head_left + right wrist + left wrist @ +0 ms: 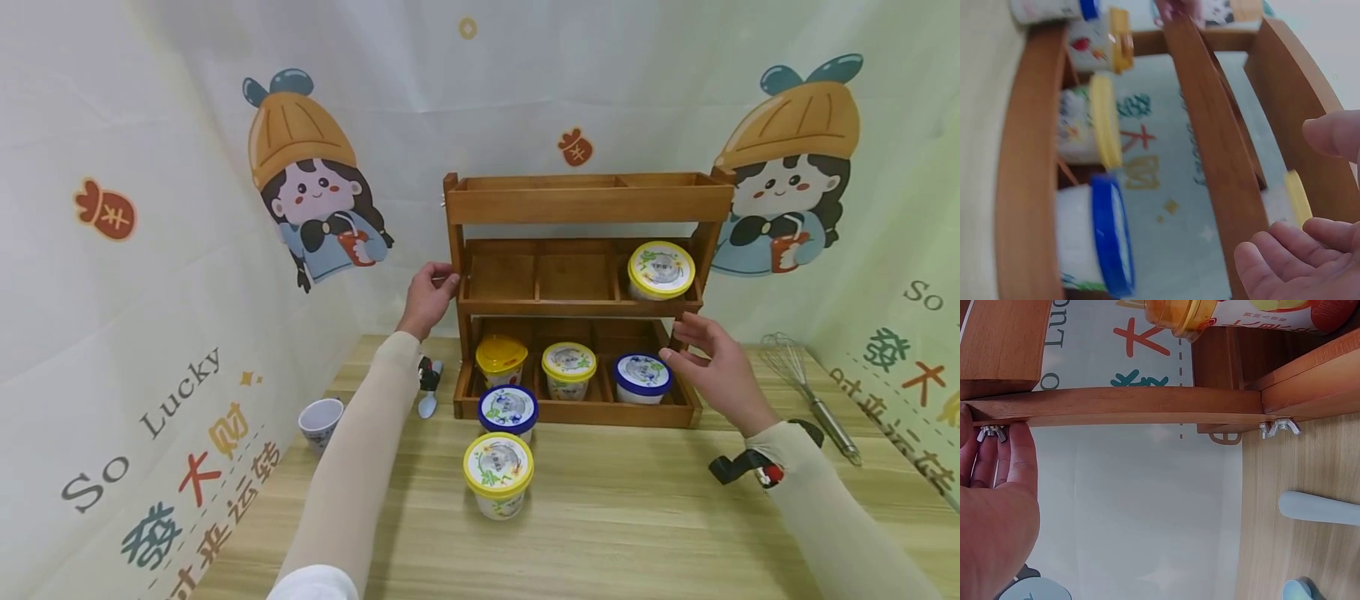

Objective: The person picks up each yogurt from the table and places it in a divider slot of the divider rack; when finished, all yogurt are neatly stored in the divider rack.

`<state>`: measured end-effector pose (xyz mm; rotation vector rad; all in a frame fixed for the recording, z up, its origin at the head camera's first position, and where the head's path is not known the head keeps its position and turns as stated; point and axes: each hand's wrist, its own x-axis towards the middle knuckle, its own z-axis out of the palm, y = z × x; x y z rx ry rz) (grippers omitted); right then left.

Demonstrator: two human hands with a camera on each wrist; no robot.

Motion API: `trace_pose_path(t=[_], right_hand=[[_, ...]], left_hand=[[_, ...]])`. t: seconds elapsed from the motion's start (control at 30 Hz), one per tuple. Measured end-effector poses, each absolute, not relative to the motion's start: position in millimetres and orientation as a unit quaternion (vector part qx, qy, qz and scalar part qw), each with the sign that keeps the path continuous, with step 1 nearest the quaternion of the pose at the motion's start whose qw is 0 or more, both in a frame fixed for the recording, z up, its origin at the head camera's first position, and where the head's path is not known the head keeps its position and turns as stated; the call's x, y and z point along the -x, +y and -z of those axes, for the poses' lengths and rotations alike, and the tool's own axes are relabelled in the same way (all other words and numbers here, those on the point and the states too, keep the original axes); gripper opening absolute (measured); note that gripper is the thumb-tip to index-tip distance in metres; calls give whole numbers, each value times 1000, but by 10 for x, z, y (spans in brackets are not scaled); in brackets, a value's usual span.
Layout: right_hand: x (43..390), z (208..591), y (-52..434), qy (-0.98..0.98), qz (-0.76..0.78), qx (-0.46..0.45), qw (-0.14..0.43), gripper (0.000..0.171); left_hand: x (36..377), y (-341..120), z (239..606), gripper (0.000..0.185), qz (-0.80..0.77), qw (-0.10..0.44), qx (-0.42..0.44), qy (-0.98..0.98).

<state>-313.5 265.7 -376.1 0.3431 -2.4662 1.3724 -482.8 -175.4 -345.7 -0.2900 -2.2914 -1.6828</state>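
Note:
My left hand holds the left upright of a wooden two-shelf rack, its fingertips beside a metal wing nut. By the right upright is my right hand, fingers spread and holding nothing. Nearest it are a blue-lidded tub on the lower tier and a yellow-lidded tub in the right compartment above. Also on the lower tier are an orange-lidded cup and another yellow-lidded tub. A blue-lidded tub and a yellow-lidded one stand on the table before the rack.
A small patterned cup stands on the table at the left. A pale spoon lies by the rack's left side. On the right lies a whisk. Printed curtains enclose the table's back and sides.

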Motion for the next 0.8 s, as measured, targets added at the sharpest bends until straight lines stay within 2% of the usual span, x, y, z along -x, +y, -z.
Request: trace_pose_path(t=[0.37,0.8], right_hand=[[2998,4117,2287,-840,-491,-202,108,62],[2903,4374,1860,-837,-498,-223,44,56]], left_hand=[[4852,-1784,3503,35,578,146,106,-796],[4884,-1743,3484,36,599,157,106,-778]])
